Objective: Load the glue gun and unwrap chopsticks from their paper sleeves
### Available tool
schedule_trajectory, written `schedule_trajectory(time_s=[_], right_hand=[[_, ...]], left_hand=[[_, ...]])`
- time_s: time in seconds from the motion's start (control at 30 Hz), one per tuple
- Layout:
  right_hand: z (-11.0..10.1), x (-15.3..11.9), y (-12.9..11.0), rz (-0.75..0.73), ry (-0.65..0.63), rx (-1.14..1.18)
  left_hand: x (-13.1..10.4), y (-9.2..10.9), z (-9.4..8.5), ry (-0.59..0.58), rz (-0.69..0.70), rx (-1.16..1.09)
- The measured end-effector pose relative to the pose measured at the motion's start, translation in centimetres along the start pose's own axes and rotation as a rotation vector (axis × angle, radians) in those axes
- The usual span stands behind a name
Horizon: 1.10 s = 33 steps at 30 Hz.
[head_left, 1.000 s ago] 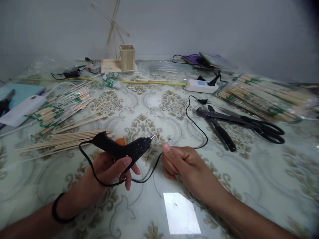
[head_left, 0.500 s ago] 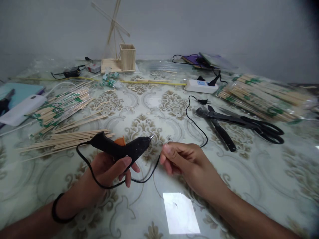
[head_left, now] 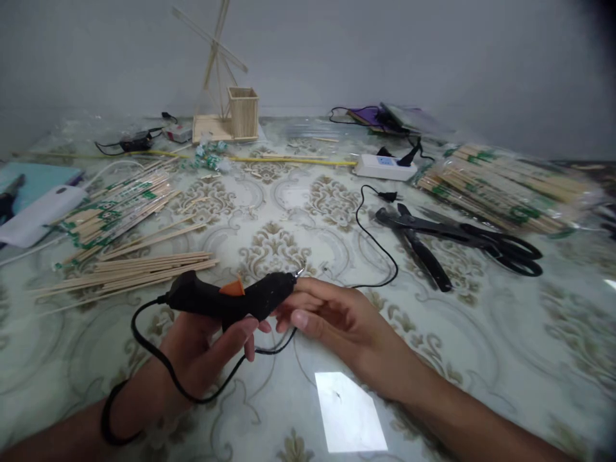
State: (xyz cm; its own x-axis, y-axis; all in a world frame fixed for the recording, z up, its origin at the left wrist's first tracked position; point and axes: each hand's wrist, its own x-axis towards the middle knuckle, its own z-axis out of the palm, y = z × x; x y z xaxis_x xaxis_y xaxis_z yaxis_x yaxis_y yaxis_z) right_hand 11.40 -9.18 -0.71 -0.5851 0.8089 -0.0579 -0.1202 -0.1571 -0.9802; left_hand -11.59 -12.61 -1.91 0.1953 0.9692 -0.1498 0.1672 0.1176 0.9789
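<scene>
A black glue gun (head_left: 240, 298) with an orange trigger lies across the fingers of my left hand (head_left: 206, 346), its metal nozzle pointing right. The thumb of that hand presses on its side, and a black cord loops down from the handle end past the wrist. My right hand (head_left: 346, 327) is beside the nozzle end, fingers stretched towards the gun's front, thumb apart from them. Its fingertips are partly behind the gun, so whether they touch it I cannot tell. Nothing shows in the right palm. The cord's plug (head_left: 387, 196) lies loose on the table.
Loose bamboo sticks (head_left: 144, 273) lie left, with a bagged bundle (head_left: 120, 205) behind. Pliers (head_left: 423, 253) and scissors (head_left: 481, 240) lie right, near bagged sticks (head_left: 520, 186). A white power strip (head_left: 385, 167) and a stick-built windmill model (head_left: 244, 115) stand at the back.
My right hand has moved left to the glue gun's front, and its fingers have opened out from a pinch. The gun has tipped to lie more level.
</scene>
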Motion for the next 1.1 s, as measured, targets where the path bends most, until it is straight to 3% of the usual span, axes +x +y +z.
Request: schedule_trajectory(time_s=[0.1, 0.3, 0.43, 0.57, 0.7, 0.87, 1.1], right_hand=[[-0.5, 0.2, 1.3, -0.022, 0.011, 0.211], [-0.8, 0.8, 1.8, 0.058, -0.091, 0.536], [-0.1, 0.3, 1.0, 0.067, -0.006, 0.284], [1.1, -0.5, 0.7, 0.090, 0.095, 0.024], [2.0, -0.8, 0.8, 0.130, 0.176, 0.056], [2.1, -0.4, 1.6, 0.082, 0.203, 0.172], [2.2, -0.2, 2.8, 0.009, 0.194, 0.337]], left_hand=[[0.2, 0.4, 0.0, -0.029, 0.019, 0.002], [0.7, 0.5, 0.0, 0.097, -0.005, -0.164], [0.3, 0.1, 0.0, 0.054, 0.037, -0.040], [-0.6, 0.2, 0.2, 0.031, 0.129, 0.312], [-1.0, 0.5, 0.4, 0.024, 0.262, 0.529], [-0.7, 0.9, 0.7, -0.114, 0.340, 0.534], [-0.8, 1.7, 0.6, -0.078, 0.392, 0.586]])
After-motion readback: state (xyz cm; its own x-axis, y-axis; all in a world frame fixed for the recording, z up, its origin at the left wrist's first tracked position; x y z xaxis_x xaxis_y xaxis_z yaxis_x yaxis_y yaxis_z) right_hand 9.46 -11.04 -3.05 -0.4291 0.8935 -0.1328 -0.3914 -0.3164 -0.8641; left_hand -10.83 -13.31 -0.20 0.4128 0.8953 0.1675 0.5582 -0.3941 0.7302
